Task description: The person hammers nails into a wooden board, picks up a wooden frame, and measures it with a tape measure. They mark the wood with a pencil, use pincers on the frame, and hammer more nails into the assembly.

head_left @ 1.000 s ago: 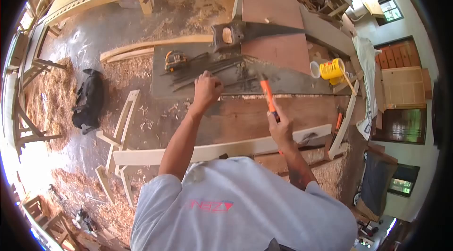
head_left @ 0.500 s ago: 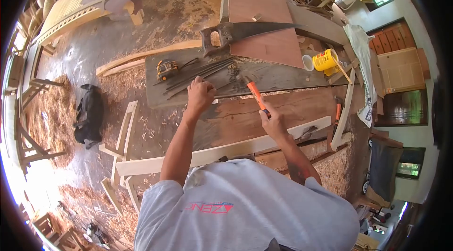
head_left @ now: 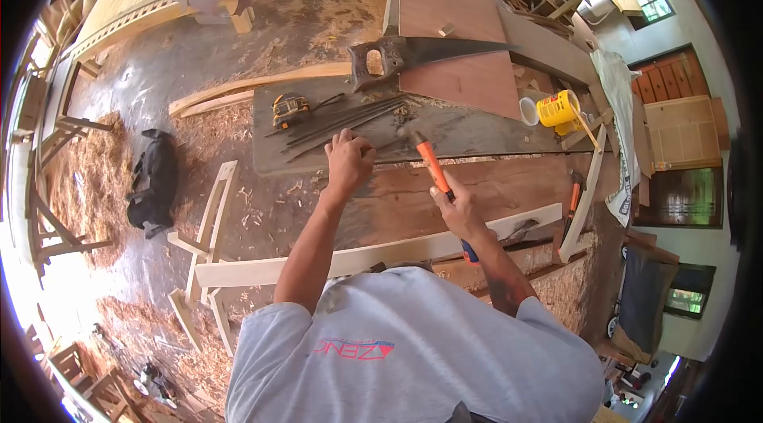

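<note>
My right hand is closed round the grip of an orange-handled hammer. The hammer's head is blurred and points at the dark workbench board. My left hand rests at the board's near edge with its fingers curled together; what they pinch, if anything, is hidden. Several thin dark rods lie just beyond it. A yellow-black tape measure sits left of the rods. Behind them a handsaw lies partly across a reddish plywood sheet.
An open yellow can lies tipped at the board's right end, near a second hammer. A long pale plank crosses in front of me. A black dog-like shape lies on the floor at left, among wood shavings.
The view has shifted slightly, so the bench and tools appear a little further right. Both hands keep nearly the same pose. A blue handle end now shows beside my right forearm.
</note>
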`<state>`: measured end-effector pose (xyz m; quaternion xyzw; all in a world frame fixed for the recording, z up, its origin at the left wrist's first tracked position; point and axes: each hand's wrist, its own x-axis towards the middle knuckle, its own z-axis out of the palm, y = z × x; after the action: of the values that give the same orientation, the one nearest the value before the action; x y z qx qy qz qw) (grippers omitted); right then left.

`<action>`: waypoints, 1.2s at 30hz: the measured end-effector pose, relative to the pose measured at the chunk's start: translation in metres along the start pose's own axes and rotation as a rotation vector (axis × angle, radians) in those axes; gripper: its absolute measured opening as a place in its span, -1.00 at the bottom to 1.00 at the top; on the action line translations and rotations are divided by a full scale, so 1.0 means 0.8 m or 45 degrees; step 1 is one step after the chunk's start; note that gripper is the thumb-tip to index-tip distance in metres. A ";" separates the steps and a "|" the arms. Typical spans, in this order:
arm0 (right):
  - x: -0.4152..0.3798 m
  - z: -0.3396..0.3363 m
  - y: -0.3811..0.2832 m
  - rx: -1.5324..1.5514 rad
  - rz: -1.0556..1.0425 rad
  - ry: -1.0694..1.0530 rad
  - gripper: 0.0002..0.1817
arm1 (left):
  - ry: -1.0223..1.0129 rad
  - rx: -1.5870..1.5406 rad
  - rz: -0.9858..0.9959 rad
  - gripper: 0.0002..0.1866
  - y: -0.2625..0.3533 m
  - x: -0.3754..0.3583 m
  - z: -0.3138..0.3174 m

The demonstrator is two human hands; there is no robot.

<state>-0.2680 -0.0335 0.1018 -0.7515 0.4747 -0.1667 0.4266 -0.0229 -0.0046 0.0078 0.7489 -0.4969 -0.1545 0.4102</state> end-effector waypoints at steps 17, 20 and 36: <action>0.001 0.005 0.004 0.013 -0.056 0.147 -0.67 | -0.087 -0.065 -0.088 -0.89 -0.003 0.003 -0.002; 0.000 0.006 0.008 -0.216 -0.082 0.123 -0.70 | -0.172 -0.028 -0.159 -0.83 -0.007 0.010 0.004; -0.001 0.007 0.000 -0.074 -0.114 0.114 -0.66 | -0.081 -0.098 -0.107 -0.84 -0.017 0.005 0.011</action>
<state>-0.2648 -0.0305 0.0984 -0.7759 0.4638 -0.2054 0.3751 -0.0182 -0.0101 -0.0073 0.7475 -0.4716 -0.2141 0.4159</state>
